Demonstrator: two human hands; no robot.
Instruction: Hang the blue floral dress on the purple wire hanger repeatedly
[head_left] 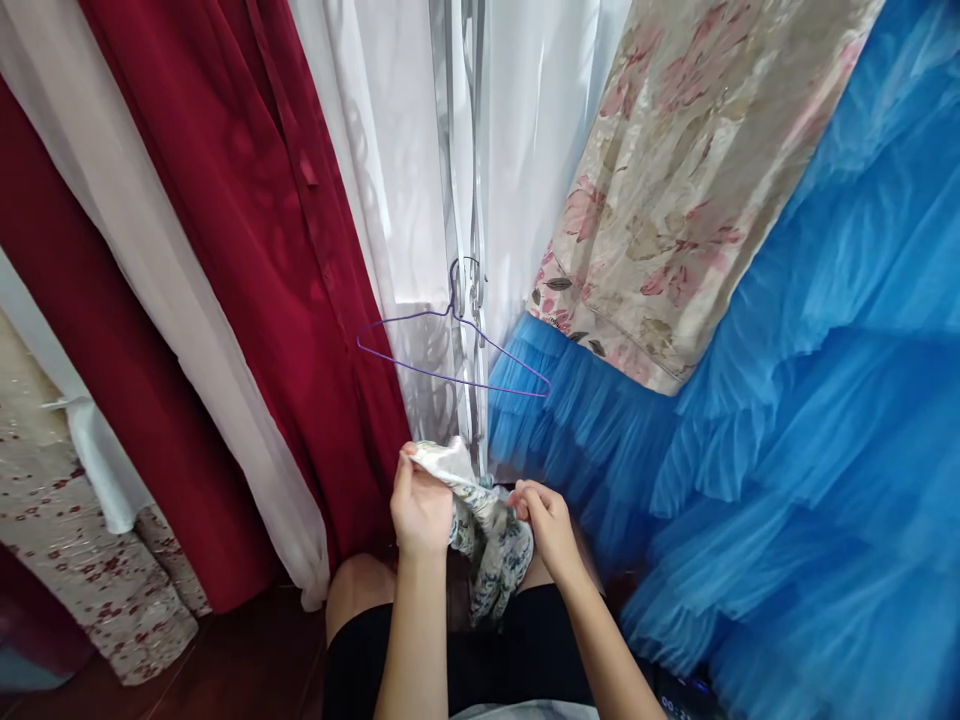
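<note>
Between my hands hangs a white floral garment (499, 550) with a green-blue print, bunched and draped down in front of my lap. My left hand (421, 505) pinches its upper left edge between thumb and fingers, palm turned up. On the other side my right hand (541, 512) is closed on the cloth near its right edge. What kind of garment it is I cannot make out. Just beyond my hands a thin purple wire hanger (454, 378) hangs bare by its hook on white straps.
White ribbon-like straps (466, 130) run down the middle before a white curtain (390, 150). Dark red cloth (247, 250) hangs at left. A beige floral dress (675, 220) and blue ruffled tulle (840, 450) fill the right. Brown floor (247, 660) shows at lower left.
</note>
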